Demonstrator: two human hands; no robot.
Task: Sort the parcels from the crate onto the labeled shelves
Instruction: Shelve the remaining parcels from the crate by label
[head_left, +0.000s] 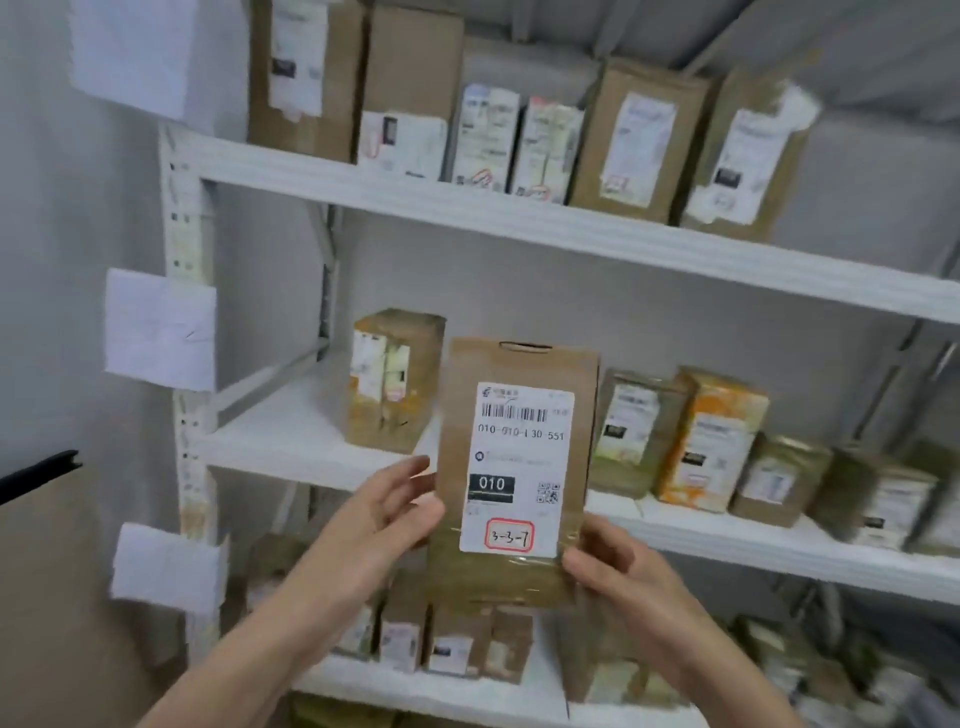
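I hold a brown cardboard parcel (519, 374) upright in front of the white shelving unit (519, 223). Its white shipping label shows a barcode, "010" and a red-boxed handwritten "3-3-7". My left hand (384, 525) grips the parcel's lower left edge, thumb on the front. My right hand (618, 566) grips its lower right corner. The parcel hovers before the middle shelf (291, 441), in the gap between a taped brown box (395, 379) and a row of parcels to the right (711, 431).
The top shelf carries several upright brown and white parcels (639, 140). More boxes (457, 644) stand on the lower shelf. White paper tags (161, 332) hang from the left upright. A grey wall lies to the left, with a brown board (62, 597) at the lower left.
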